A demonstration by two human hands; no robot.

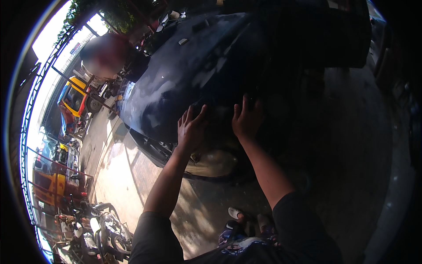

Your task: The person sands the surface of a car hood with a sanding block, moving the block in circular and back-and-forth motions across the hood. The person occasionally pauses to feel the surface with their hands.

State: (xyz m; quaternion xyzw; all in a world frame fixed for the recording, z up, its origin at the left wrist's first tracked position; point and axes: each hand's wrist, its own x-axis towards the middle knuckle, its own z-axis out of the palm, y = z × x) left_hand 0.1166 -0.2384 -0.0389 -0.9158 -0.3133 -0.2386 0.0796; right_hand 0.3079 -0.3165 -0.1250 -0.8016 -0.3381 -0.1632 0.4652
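Note:
In front of me is the dark hood (189, 66) of a car, marked with dull, pale patches. My left hand (192, 127) lies on its near edge, fingers spread and pointing away from me. To its right, my right hand (248, 116) rests on the same dark panel, fingers stretched out, partly in shadow. Neither hand holds anything. Below my left hand is the car's yellowed headlight (212, 163). A small, light, flat piece (183, 42) sits farther up the hood. Deep shadow hides most of the car's right side.
Across the hood at the far left stands another person (105, 55). Several motorcycles (103, 233) are parked at the lower left. Beyond them are a yellow and red vehicle (74, 97) and an orange one (48, 189). Sunlit concrete floor (116, 165) lies left of the car.

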